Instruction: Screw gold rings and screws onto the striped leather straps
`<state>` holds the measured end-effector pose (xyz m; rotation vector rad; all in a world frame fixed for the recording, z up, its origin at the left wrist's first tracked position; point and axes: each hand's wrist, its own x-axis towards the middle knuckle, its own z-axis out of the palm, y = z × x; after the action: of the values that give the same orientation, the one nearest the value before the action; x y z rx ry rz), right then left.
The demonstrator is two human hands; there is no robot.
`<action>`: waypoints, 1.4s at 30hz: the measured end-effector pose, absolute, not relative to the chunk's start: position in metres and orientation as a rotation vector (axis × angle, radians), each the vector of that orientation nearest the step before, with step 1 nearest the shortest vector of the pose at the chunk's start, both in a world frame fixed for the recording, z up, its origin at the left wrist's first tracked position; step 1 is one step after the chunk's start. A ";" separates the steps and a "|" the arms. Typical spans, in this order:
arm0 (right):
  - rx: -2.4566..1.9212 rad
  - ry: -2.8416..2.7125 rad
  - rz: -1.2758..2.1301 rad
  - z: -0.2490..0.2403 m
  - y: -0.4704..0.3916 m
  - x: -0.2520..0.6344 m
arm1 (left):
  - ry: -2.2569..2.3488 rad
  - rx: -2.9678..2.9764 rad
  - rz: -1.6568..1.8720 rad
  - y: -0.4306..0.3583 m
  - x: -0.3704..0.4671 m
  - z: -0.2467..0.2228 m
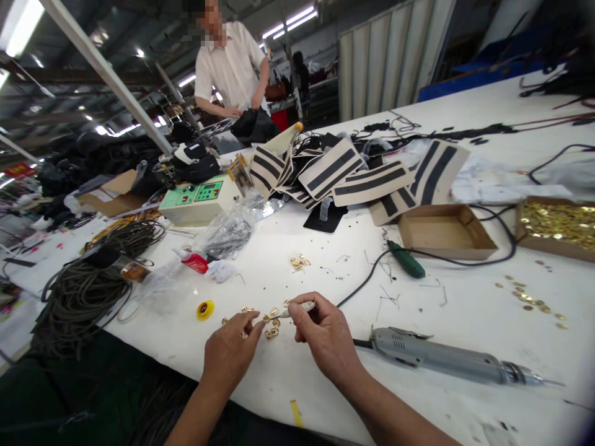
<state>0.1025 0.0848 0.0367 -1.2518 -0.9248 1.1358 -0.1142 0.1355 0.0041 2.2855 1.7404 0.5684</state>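
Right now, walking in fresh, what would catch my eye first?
Probably the striped panels heaped just above the picture's centre, then the gold pieces in a cardboard box at far right. Nearer, the right hand holds a pale pen-like tool among small gold fittings.

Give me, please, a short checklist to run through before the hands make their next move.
1. Right hand gripping the pale pen-like tool: ok.
2. Left hand close to the gold fittings: ok.
3. Tool tip touching a fitting: cannot tell, too small.
4. All loose fittings in one group: not ok, another gold cluster lies farther back.
5. Grey electric driver apart from both hands: ok.
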 end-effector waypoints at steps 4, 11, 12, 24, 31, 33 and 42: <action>-1.165 -0.823 1.192 0.041 0.085 0.110 | 1.621 2.413 0.608 0.186 -0.081 0.015; -1.081 -0.696 1.239 0.041 0.088 0.120 | 1.429 2.512 0.408 0.274 -0.010 0.003; -1.077 -0.677 1.244 0.040 0.089 0.121 | 1.402 2.521 0.374 0.281 -0.005 0.001; -1.050 -0.620 1.246 0.028 0.094 0.115 | 1.388 2.339 0.529 0.282 -0.012 -0.001; -1.085 -0.664 1.219 0.024 0.094 0.108 | 1.505 1.831 0.990 0.229 -0.093 0.005; -1.119 -0.741 1.208 0.022 0.094 0.103 | 1.540 1.645 1.116 0.204 -0.124 0.004; -1.264 -1.263 1.164 0.056 0.124 0.013 | 1.592 1.096 1.375 0.126 -0.218 -0.032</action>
<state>0.0129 0.1236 0.0564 -1.2637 -1.2631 1.1644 -0.2178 0.1263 -0.0323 1.0956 1.5920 1.3747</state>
